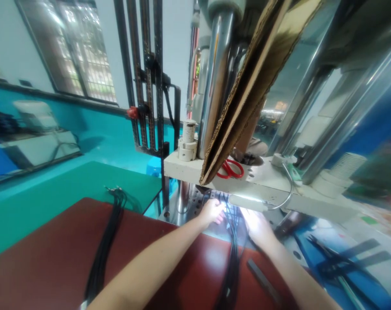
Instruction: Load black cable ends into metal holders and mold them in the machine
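Under the light-coloured machine plate, my left hand (212, 212) is closed, its thumb and fingertips pinched at the strands of a bundle of thin black cables (233, 247). The bundle runs back between both hands from the front edge of the red-brown work surface. On its right side, my right hand (254, 222) reaches in close to the strands. Bright lamp glare washes out its fingertips, so its grip is unclear. The far ends of the cables are blurred among metal parts beneath the plate.
A second black cable bundle (106, 241) crosses the red-brown surface (53, 254). A dark flat bar (263, 280) lies near my right forearm. Red-handled scissors (230, 168) and cardboard (243, 103) rest on the machine plate (182, 170). A tube lamp (250, 203) hangs low above my hands. Tools (340, 262) lie rightward.
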{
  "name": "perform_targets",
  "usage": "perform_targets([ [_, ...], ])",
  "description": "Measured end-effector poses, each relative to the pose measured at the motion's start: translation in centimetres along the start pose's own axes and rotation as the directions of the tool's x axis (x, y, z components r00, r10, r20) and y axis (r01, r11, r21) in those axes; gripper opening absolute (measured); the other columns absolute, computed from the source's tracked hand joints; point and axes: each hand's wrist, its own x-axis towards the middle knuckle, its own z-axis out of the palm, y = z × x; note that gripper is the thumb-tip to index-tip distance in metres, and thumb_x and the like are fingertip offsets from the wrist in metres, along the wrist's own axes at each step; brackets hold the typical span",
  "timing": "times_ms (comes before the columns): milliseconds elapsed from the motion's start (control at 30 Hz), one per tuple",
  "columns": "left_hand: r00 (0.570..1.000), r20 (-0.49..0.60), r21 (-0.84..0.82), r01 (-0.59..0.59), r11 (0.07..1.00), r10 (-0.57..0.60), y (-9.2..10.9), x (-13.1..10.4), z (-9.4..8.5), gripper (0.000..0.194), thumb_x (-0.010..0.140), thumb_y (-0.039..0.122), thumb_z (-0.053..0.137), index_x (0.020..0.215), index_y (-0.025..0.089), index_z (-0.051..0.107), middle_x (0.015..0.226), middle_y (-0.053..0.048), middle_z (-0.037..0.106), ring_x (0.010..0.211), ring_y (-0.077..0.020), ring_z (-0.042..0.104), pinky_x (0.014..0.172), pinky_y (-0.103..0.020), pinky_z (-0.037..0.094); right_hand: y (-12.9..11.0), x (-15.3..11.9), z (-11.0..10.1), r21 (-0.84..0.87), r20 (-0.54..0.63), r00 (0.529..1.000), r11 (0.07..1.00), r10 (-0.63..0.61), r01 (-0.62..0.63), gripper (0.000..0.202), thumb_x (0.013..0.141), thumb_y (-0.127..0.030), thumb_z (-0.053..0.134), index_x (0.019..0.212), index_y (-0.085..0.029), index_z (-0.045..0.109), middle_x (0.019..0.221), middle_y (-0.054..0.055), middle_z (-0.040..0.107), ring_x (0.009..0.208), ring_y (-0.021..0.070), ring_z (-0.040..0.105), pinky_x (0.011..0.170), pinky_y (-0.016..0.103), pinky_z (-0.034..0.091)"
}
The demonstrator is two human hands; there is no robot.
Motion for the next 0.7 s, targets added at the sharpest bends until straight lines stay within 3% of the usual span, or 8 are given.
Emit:
perform_targets([
  [100,0.989,-0.06,0.14,-0.124,0.982,0.133,0.3,-0.9,-0.3,0.019,0.08,0.034,0.049,0.076,0.016,0.053,0.077,-0.009,0.06,0.079,-0.0248,0.059,0.077,-0.042,0.045,-0.4,0.5,-0.6,0.02,0.045,0.999,1.0,0.012,-0.013,0.039,0.087,-0.012,0.03,0.113,-0.014,0.058,0.1,0.011,0.065,0.096,0.0225,0.058,0.088,0.038,0.044],
  [167,0.951,-0.093,0.249,-0.263,0.932,0.294,0.8,-1.5,-0.9,0.014,0.078,0.029,0.052,0.085,0.017,0.056,0.099,-0.012,0.059,0.106,-0.0285,0.05,0.095,-0.044,0.034,-0.5,0.8,-0.8,0.022,0.051,0.998,0.999,0.029,-0.03,0.038,0.087,-0.012,0.03,0.109,-0.013,0.061,0.091,0.011,0.067,0.089,0.0226,0.061,0.084,0.037,0.046],
  [200,0.907,-0.059,0.337,-0.375,0.864,0.417,1.0,-1.7,-1.3,0.016,0.079,0.026,0.051,0.091,0.019,0.057,0.11,-0.012,0.056,0.115,-0.028,0.043,0.101,-0.042,0.027,-0.5,0.9,-0.8,0.022,0.054,0.998,0.999,0.036,-0.037,0.038,0.087,-0.012,0.03,0.108,-0.012,0.062,0.088,0.011,0.067,0.087,0.0227,0.061,0.083,0.037,0.047],
  [267,0.764,0.148,0.518,-0.6,0.609,0.628,1.4,-1.8,-2.4,0.024,0.079,0.016,0.045,0.098,0.02,0.058,0.12,-0.011,0.052,0.121,-0.0257,0.037,0.105,-0.038,0.021,-0.4,1.0,-0.8,0.023,0.058,0.997,0.999,0.045,-0.046,0.036,0.087,-0.014,0.031,0.108,-0.011,0.061,0.087,0.012,0.067,0.088,0.023,0.061,0.085,0.037,0.046],
  [333,0.636,0.383,0.609,-0.719,0.334,0.67,1.6,-1.6,-3.6,0.031,0.077,0.008,0.041,0.1,0.019,0.059,0.12,-0.01,0.053,0.118,-0.0244,0.04,0.104,-0.036,0.023,-0.3,1.0,-0.7,0.023,0.057,0.997,0.999,0.047,-0.049,0.036,0.088,-0.015,0.032,0.11,-0.01,0.06,0.093,0.013,0.066,0.094,0.0239,0.059,0.088,0.039,0.044],
  [400,0.603,0.483,0.634,-0.741,0.221,0.636,1.8,-1.1,-4.6,0.037,0.074,0.004,0.04,0.101,0.02,0.059,0.119,-0.009,0.054,0.118,-0.0232,0.041,0.102,-0.034,0.026,-0.3,1.0,-0.7,0.026,0.056,0.998,0.999,0.041,-0.042,0.036,0.088,-0.014,0.032,0.113,-0.009,0.058,0.101,0.015,0.064,0.1,0.0246,0.057,0.09,0.04,0.043],
  [567,0.519,0.529,0.618,-0.778,0.113,0.672,1.5,-0.1,-4.5,0.038,0.071,0.004,0.042,0.103,0.015,0.058,0.124,-0.015,0.051,0.121,-0.0267,0.039,0.104,-0.038,0.023,-0.4,1.3,-1.2,0.035,0.062,0.998,0.999,0.02,-0.022,0.038,0.086,-0.013,0.035,0.118,-0.012,0.055,0.11,0.014,0.061,0.103,0.0251,0.056,0.09,0.042,0.044],
  [700,0.52,0.439,0.595,-0.779,0.197,0.733,0.9,0.0,-3.7,0.04,0.069,0.004,0.045,0.106,0.015,0.057,0.123,-0.015,0.051,0.119,-0.028,0.041,0.104,-0.039,0.024,-0.6,1.7,-1.7,0.064,0.078,0.997,0.998,-0.003,-0.002,0.041,0.083,-0.01,0.036,0.118,-0.018,0.056,0.111,0.01,0.062,0.104,0.0221,0.056,0.092,0.038,0.044],
])
